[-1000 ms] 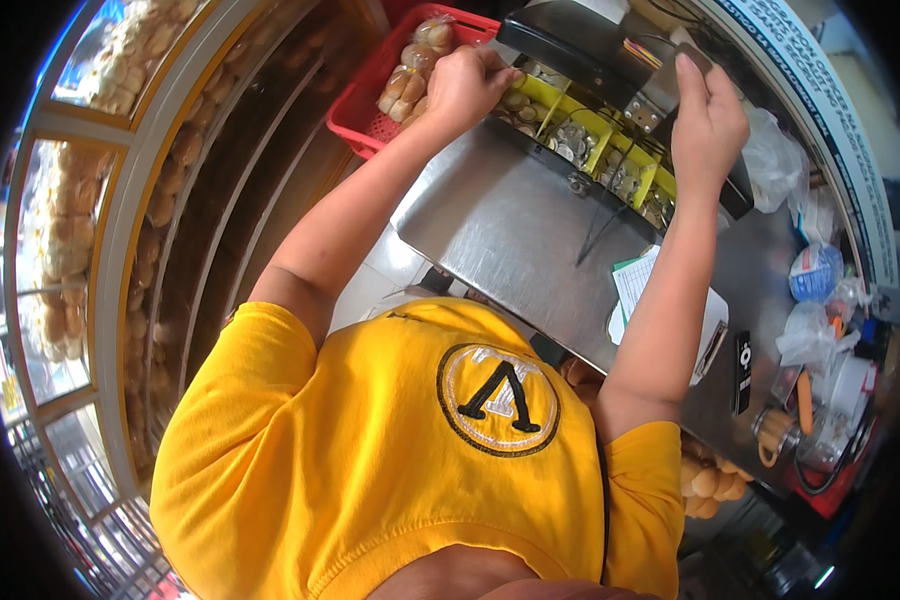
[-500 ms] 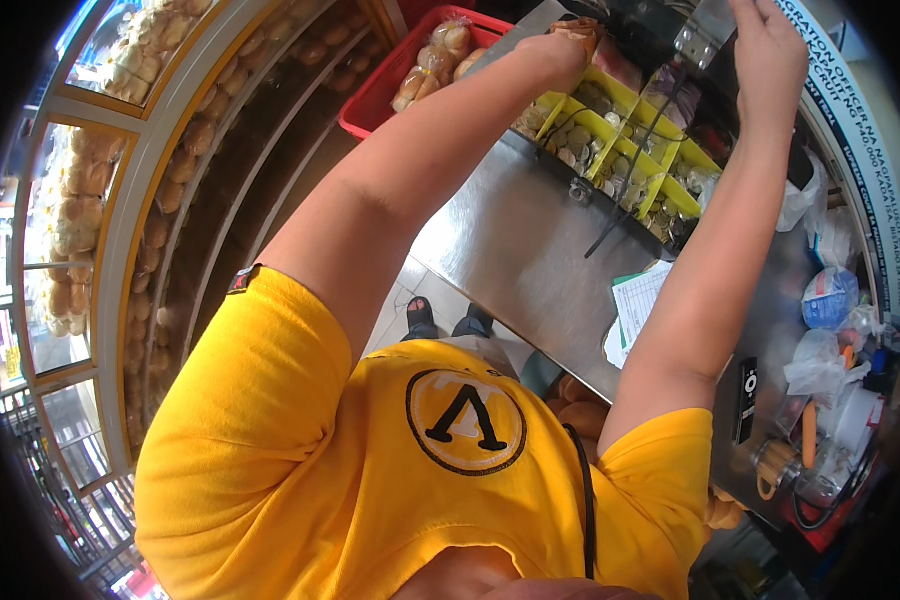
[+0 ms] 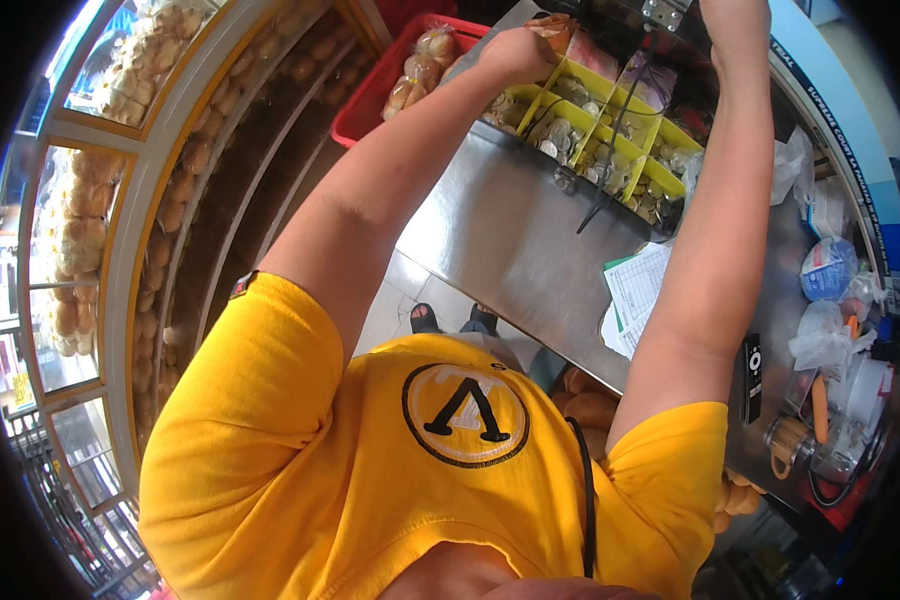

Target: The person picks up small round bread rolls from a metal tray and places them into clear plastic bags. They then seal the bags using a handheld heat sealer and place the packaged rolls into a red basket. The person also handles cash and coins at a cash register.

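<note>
My left hand [image 3: 518, 56] is at the far left corner of a cash box, its fingers curled down beside some brownish-orange paper [image 3: 553, 32] that looks like banknotes. What those fingers hold is hidden. The box holds a yellow divided coin tray [image 3: 600, 132] with several compartments of coins [image 3: 560, 138]. Purple-pink paper [image 3: 650, 82] lies behind the coins. My right hand [image 3: 736, 22] is beyond the tray's right side, near the dark raised part of the box with a metal plate [image 3: 662, 14]. The upper picture edge cuts off its fingers.
A red crate [image 3: 348, 122] of bagged bread rolls stands left of the box. Bread shelves [image 3: 130, 300] curve along the left. On the steel counter [image 3: 490, 220] lie papers [image 3: 638, 290], a black remote [image 3: 752, 380], a mug [image 3: 782, 445] and plastic bags [image 3: 820, 335]. A blue-white sign borders the right.
Both hands have shifted left in the picture, the right one also upward so its fingers leave the view. The whole scene has shifted slightly with the camera.
</note>
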`<state>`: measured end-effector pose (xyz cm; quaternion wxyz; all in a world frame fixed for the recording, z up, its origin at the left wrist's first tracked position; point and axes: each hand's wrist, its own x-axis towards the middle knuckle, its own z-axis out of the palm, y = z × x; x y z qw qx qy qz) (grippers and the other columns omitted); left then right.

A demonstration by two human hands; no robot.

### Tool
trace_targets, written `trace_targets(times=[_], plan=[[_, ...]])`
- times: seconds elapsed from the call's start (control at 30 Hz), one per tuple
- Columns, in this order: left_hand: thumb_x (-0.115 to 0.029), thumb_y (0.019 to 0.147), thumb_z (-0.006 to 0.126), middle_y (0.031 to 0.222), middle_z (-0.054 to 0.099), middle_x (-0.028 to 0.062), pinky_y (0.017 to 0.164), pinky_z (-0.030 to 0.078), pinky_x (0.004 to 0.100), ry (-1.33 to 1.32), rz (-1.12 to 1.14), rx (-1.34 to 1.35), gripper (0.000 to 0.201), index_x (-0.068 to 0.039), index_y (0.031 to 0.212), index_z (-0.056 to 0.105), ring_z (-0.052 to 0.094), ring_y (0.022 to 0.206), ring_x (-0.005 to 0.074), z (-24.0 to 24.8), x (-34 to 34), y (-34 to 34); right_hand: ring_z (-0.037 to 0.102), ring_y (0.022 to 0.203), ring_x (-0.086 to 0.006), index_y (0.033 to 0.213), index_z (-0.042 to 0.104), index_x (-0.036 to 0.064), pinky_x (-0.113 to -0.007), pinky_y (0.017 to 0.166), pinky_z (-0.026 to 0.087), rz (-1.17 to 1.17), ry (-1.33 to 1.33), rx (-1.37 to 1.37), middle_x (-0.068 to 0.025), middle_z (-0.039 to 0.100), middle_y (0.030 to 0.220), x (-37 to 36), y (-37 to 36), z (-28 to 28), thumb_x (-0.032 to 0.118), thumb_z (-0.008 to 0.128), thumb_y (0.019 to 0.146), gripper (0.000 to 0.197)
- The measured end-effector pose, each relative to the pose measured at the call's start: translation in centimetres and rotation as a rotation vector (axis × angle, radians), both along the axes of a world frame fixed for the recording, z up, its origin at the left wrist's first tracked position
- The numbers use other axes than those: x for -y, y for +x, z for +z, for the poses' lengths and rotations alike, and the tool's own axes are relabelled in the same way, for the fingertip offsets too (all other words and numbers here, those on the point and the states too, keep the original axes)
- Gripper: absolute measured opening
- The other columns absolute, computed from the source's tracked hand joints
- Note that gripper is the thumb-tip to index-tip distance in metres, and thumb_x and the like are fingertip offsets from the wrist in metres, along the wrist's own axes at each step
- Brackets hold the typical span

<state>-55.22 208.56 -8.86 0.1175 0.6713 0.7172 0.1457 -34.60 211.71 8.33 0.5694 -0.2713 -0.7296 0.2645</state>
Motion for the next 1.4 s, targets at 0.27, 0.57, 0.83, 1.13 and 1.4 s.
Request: trace_targets(times=[0.27,0.57,0.83,1.13,1.4], plan=[[0.0,0.078,0.07,0.096,0.065,0.0131,0.073,0.057,0.0274,0.145,0.106,1.245,0.032,0.01,0.107,0.061,0.067,0.084,0.0206,0.5,2.1,-1.7,0.059,0.074,-0.0184,0.092,0.065,-0.0053,-0.033,0.07,0.045,-0.192,0.169,0.118,-0.0155,0.065,0.077,0.6,-0.1,-0.4,0.017,0.061,0.086,0.023],[-0.017,0.091,0.061,0.083,0.061,0.0079,0.071,0.05,0.0286,0.44,0.252,1.586,0.025,0.005,0.102,0.058,0.061,0.073,0.0175,-0.2,5.3,-1.9,0.033,0.053,-0.0079,0.077,0.062,0.0005,-0.025,0.05,0.03,-0.161,-0.062,0.0,0.0006,0.045,0.06,3.0,0.4,-3.8,0.022,0.067,0.087,0.025],[-0.02,0.091,0.057,0.088,0.064,0.0102,0.066,0.049,0.0314,0.327,0.302,1.363,0.025,-0.001,0.107,0.061,0.065,0.078,0.0188,0.1,11.5,-3.5,0.058,0.067,-0.0145,0.092,0.067,-0.0015,-0.03,0.066,0.044,-0.35,0.14,0.149,-0.0057,0.068,0.08,7.0,-0.4,-5.5,0.025,0.062,0.09,0.027],[-0.016,0.082,0.059,0.098,0.069,0.0091,0.074,0.053,0.0391,0.073,0.032,-0.115,0.02,-0.015,0.099,0.069,0.067,0.089,0.0254,1.4,3.2,1.1,0.051,0.077,-0.0043,0.093,0.069,-0.0031,-0.018,0.07,0.038,-0.131,-0.113,-0.053,0.0022,0.063,0.087,2.5,0.4,-4.5,0.011,0.068,0.087,0.016],[-0.019,0.084,0.053,0.096,0.069,0.0092,0.068,0.054,0.0396,0.287,-0.062,-0.277,0.026,-0.016,0.108,0.062,0.068,0.089,0.0252,-0.7,-0.2,1.5,0.046,0.069,-0.0046,0.081,0.067,-0.0022,-0.02,0.065,0.036,-0.143,-0.135,-0.037,0.0024,0.057,0.076,2.1,0.8,-4.0,0.012,0.069,0.086,0.015]])
